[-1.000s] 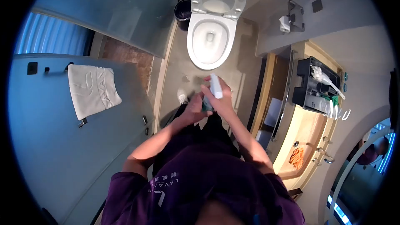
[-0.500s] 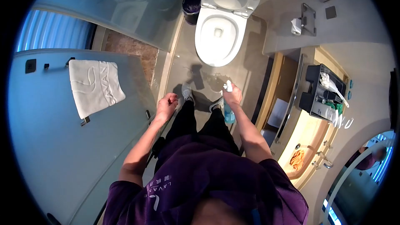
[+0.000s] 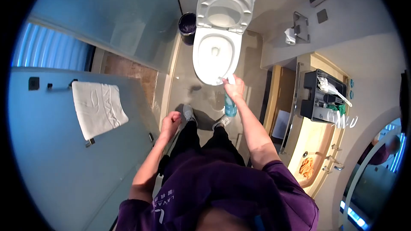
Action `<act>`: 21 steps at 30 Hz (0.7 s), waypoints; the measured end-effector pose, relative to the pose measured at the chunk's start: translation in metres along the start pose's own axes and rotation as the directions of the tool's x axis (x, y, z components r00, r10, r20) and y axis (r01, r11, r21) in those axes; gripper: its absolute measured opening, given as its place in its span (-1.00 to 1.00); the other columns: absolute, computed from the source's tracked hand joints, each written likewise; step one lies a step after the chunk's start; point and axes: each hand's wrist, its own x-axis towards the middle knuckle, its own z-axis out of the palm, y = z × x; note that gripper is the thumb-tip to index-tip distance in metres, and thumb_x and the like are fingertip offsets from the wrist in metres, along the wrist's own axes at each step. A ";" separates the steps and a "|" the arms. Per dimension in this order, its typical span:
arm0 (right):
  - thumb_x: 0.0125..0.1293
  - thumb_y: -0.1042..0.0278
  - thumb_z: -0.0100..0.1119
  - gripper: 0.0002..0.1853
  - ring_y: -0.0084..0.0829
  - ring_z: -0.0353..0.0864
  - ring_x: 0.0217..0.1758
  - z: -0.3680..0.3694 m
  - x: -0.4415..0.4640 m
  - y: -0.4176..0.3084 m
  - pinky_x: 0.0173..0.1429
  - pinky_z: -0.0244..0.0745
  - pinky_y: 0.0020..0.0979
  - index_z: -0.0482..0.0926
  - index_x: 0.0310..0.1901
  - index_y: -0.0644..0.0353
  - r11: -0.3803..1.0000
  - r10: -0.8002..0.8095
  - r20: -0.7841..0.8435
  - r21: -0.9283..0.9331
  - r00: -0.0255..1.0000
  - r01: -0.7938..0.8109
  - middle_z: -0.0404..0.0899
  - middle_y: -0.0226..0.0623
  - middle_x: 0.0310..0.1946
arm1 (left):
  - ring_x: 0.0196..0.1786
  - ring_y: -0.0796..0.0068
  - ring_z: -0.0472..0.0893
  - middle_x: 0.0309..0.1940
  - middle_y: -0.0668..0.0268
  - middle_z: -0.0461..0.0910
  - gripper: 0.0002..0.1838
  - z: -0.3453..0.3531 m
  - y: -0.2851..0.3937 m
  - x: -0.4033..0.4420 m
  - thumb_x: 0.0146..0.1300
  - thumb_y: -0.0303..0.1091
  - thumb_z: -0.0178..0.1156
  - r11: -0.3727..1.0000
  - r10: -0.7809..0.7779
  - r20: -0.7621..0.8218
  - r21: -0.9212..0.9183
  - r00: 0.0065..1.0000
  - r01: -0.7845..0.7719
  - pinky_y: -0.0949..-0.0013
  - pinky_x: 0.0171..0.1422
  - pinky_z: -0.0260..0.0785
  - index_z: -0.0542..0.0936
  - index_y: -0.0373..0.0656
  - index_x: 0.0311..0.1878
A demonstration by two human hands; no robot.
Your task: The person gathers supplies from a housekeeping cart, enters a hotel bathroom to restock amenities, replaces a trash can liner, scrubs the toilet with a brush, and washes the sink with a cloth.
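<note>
My right hand is wrapped around the neck of a spray bottle with a white trigger head and a teal body. Its nozzle points forward at the front rim of the white toilet, whose lid and seat are raised. The bottle hangs upright above the floor, near my right shoe. On the other side, my left hand hangs low beside my leg with its fingers curled in and nothing visible in them.
A dark trash bin stands left of the toilet. On the right, a black caddy with brushes and bottles sits on the counter by a sink holding an orange cloth. A white towel hangs on the glass at left.
My right hand has moved forward with the spray bottle, closer to the toilet rim. The toilet sits lower in view and more of its raised lid shows. My left hand stays curled.
</note>
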 end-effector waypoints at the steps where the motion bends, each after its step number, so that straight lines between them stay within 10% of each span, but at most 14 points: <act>1: 0.13 0.11 0.41 -0.65 0.02 0.72 -0.08 -0.009 0.005 -0.003 0.04 0.57 -0.05 0.69 -0.08 0.07 0.999 0.049 -0.076 0.024 0.996 -0.048 0.73 -0.03 -0.24 | -0.22 0.59 0.63 -0.31 0.33 0.67 -0.81 -0.003 0.006 -0.001 0.33 -0.57 0.22 0.998 -0.035 -0.007 0.052 0.999 0.035 0.46 -0.03 0.51 0.59 -0.29 -0.01; 6: 0.12 0.08 0.43 -0.68 -0.06 0.73 -0.16 -0.041 0.015 -0.014 0.00 0.58 -0.11 0.66 -0.24 0.14 0.989 0.101 -0.185 0.124 0.977 -0.079 0.73 -0.12 -0.34 | -0.24 0.55 0.66 -0.31 0.28 0.69 -0.77 -0.008 0.010 0.004 0.32 -0.62 0.19 0.999 -0.035 -0.001 0.028 0.999 0.035 0.45 -0.06 0.53 0.58 -0.30 0.04; 12: 0.10 0.01 0.44 -0.48 0.01 0.72 -0.03 -0.053 0.017 -0.043 0.09 0.59 -0.12 0.69 0.07 0.08 0.994 -0.090 -0.251 0.034 0.964 0.102 0.73 -0.02 -0.16 | -0.26 0.55 0.67 -0.28 0.26 0.69 -0.78 0.006 0.025 0.011 0.32 -0.63 0.18 0.999 -0.024 0.018 0.023 1.000 0.023 0.46 -0.05 0.54 0.58 -0.30 0.02; 14: 0.09 -0.03 0.44 -0.37 0.02 0.71 0.01 -0.059 0.021 -0.049 0.15 0.58 -0.13 0.64 0.18 0.11 0.998 -0.048 0.063 0.039 0.997 0.046 0.72 0.02 -0.11 | -0.25 0.55 0.66 -0.29 0.27 0.69 -0.77 0.012 0.017 0.015 0.31 -0.65 0.15 0.999 -0.029 0.025 -0.022 0.999 0.029 0.45 -0.03 0.54 0.58 -0.30 0.02; 21: 0.20 0.28 0.40 -0.81 -0.34 0.73 -0.42 -0.101 -0.008 -0.073 -0.22 0.58 -0.30 0.60 -0.36 0.19 0.843 -0.288 -0.375 0.337 0.881 0.419 0.67 -0.24 -0.52 | -0.28 0.59 0.62 -0.36 0.33 0.63 -0.78 0.022 0.029 0.016 0.28 -0.69 0.09 1.000 0.022 0.085 -0.011 0.996 -0.021 0.48 -0.05 0.52 0.57 -0.34 -0.04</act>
